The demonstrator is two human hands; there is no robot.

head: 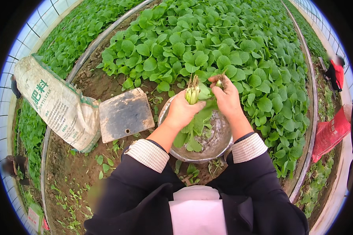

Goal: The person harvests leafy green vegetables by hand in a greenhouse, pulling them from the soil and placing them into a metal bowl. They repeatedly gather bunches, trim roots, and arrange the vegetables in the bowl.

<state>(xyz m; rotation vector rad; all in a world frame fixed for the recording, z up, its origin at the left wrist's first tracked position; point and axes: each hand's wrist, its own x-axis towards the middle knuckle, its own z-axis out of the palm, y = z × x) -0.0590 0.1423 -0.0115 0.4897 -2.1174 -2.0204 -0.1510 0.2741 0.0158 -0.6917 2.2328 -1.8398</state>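
Observation:
My left hand (pixel 184 109) is closed around a bunch of leafy green seedlings (pixel 193 93), their pale stems and roots pointing up and their leaves hanging down. To its right, my right hand (pixel 227 94) pinches the root end of another seedling (pixel 219 84), with soil on the roots at the fingertips. Both hands are above a round metal basin (pixel 220 138), whose inside is smeared with mud. Leaves from the bunch hang into the basin. My forearms and the leaves hide part of its rim.
A dense bed of leafy greens (pixel 200 44) lies ahead. On the left are a square board (pixel 126 114) and a white fertilizer sack (pixel 61 105); a red sack (pixel 331 132) stands right. Hoses (pixel 311 88) edge the bed. A person in red (pixel 337 73) is far right; others are at far left.

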